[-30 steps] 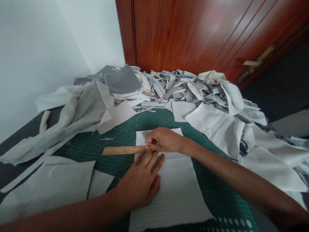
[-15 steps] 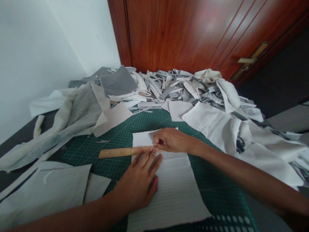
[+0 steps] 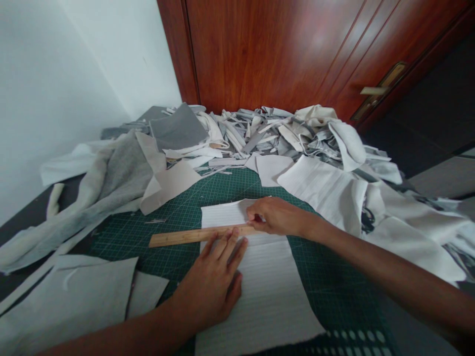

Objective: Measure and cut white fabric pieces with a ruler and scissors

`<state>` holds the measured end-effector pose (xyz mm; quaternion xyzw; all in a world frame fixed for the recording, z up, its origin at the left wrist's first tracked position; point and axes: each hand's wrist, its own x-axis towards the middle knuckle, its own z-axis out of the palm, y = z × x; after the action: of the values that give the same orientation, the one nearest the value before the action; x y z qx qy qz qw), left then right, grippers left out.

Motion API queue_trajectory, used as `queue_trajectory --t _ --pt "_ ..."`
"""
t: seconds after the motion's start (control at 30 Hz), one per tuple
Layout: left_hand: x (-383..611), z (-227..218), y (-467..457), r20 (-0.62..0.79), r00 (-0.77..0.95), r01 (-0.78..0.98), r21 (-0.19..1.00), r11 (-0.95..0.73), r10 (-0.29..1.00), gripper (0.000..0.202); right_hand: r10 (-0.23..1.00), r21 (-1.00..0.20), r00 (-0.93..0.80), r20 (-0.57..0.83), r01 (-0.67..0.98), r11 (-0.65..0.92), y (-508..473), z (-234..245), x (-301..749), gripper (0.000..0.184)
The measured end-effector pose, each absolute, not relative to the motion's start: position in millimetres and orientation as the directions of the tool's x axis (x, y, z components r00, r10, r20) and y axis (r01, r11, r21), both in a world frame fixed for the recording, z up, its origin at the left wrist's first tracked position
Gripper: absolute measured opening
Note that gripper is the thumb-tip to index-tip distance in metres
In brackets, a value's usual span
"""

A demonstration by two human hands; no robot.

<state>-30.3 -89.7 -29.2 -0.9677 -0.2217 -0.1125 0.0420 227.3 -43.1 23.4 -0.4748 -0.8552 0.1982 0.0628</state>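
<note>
A long white ribbed piece of fabric [image 3: 267, 291] lies on the green cutting mat [image 3: 319, 277]. Across its upper part rests a wooden ruler [image 3: 178, 238]. My left hand [image 3: 215, 277] presses down on the ruler and the fabric, its fingers stretched out and spread. Along the ruler's far edge, my right hand [image 3: 276, 216] has its thumb and fingers pinched together over the fabric. Whatever sits between those fingertips is too small or too hidden to name.
Grey and white fabric scraps [image 3: 256, 131] are heaped along the back, below a brown wooden door [image 3: 260, 54]. Folded grey cloth [image 3: 122, 168] lies at the left, with flat pale pieces [image 3: 92, 291] nearer. More white fabric [image 3: 322, 188] spreads at the right.
My right hand has slid a little to the right along the ruler's edge, away from my left fingertips. My left hand stays pressed on the ruler. The view has shifted slightly.
</note>
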Motion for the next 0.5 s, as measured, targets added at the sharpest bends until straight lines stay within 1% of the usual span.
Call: queue_trajectory --t 0.33,0.5 --pt "-30 -29 -90 0.232 0.875 0.440 -0.014 -0.898 0.425 0.060 0.851 -0.380 -0.520 -0.074 0.804 0.458 -50 22 245 0.011" --pt "-31 -28 -89 0.212 0.879 0.435 0.012 -0.901 0.427 0.061 0.850 -0.373 -0.519 -0.090 0.809 0.454 -54 25 256 0.016"
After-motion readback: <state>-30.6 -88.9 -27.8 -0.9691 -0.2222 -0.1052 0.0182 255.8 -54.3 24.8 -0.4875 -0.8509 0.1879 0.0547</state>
